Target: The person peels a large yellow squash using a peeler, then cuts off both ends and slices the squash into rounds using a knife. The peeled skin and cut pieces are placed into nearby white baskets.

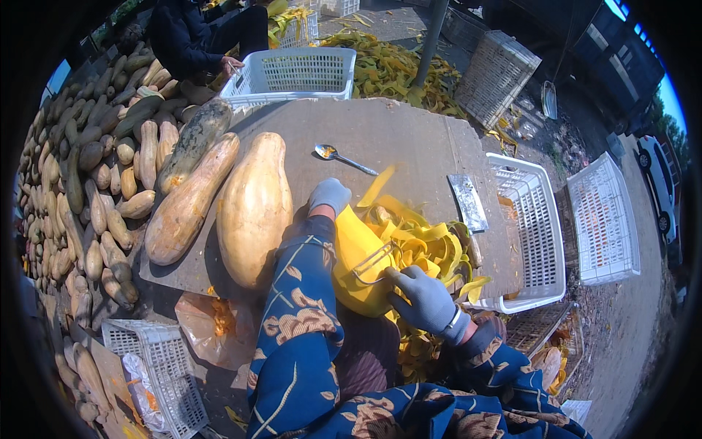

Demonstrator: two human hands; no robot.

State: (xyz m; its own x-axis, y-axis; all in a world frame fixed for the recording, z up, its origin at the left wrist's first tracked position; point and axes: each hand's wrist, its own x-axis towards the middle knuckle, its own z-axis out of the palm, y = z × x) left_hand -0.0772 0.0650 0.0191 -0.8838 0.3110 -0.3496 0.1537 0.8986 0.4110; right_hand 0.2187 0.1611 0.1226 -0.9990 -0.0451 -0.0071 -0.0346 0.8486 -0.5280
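My left hand (329, 196), in a grey glove, grips the far end of a peeled yellow squash (356, 241) at the board's near edge. In my gloved right hand (425, 303) is a metal peeler (376, 262), its frame against the squash's wider near part. Yellow and green peelings (439, 241) lie heaped right of the squash. Two unpeeled tan squashes (255, 211) and a mottled green one (196, 144) lie to the left. Beyond my left hand rests a metal spoon (351, 162) with orange pulp in its bowl. A flat metal cleaver blade (468, 203) lies at the right.
White plastic crates stand beyond the board (296, 77) and at its right (532, 219). A large pile of squashes (98, 153) fills the left. A person (186, 44) sits at the upper left, one hand at the far crate. A post (430, 46) rises from peelings behind the board (406, 131).
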